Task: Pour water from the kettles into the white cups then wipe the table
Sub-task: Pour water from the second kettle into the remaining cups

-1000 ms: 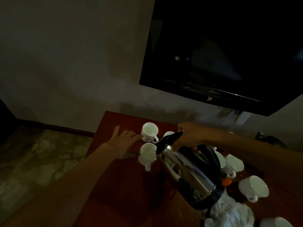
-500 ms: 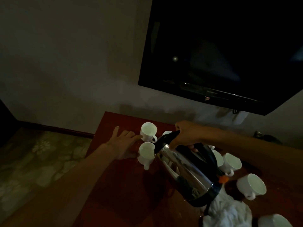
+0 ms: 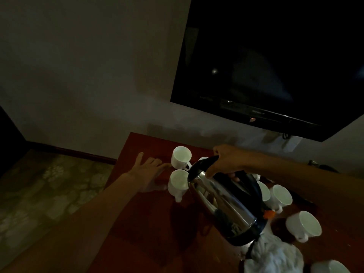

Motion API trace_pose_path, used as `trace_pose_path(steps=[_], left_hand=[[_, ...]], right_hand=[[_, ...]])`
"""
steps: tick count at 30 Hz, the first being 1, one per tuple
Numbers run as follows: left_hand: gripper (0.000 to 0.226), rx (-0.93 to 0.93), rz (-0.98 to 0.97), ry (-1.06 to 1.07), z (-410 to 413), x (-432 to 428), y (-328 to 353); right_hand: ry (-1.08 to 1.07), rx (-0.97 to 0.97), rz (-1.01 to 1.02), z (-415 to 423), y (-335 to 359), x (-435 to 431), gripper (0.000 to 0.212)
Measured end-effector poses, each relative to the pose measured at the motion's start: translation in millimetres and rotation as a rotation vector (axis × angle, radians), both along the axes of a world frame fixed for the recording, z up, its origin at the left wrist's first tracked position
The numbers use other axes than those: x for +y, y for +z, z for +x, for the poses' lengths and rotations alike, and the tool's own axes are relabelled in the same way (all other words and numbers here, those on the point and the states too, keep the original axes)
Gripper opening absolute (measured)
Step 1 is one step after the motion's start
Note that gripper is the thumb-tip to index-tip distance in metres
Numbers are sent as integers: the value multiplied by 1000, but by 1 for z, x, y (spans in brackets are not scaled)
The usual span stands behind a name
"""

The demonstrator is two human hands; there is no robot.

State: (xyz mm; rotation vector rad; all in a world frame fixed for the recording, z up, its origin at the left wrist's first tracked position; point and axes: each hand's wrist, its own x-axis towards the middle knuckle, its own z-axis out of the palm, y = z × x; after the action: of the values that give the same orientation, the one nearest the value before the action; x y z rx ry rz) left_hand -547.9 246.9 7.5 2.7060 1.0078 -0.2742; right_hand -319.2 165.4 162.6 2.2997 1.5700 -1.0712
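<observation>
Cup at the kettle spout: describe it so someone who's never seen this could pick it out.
Find the red-brown table below the wall TV. At its far left, beside the flat left hand, two white cups stand one behind the other. It is the nearer cup, tucked against the lip of the tilted steel kettle; the farther cup stands clear of it.

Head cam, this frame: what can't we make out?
Head view:
- Spout and any water stream: hidden by the tilted shiny steel kettle itself.
- Far small white cup: mostly behind the kettle's black lid.
- Bottom-right white cup: cut by frame edge.
- Cups' fill levels: too dark.
</observation>
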Motion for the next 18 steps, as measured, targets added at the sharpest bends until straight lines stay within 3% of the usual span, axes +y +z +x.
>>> trace_pose_path(steps=[3, 18], left_hand=[[83, 9, 9, 3, 0, 0, 0], [84, 29, 52, -62, 2, 0, 7]], right_hand=[[5, -1, 19, -1, 2, -2, 51], [44, -55, -22, -11, 1, 10, 41]])
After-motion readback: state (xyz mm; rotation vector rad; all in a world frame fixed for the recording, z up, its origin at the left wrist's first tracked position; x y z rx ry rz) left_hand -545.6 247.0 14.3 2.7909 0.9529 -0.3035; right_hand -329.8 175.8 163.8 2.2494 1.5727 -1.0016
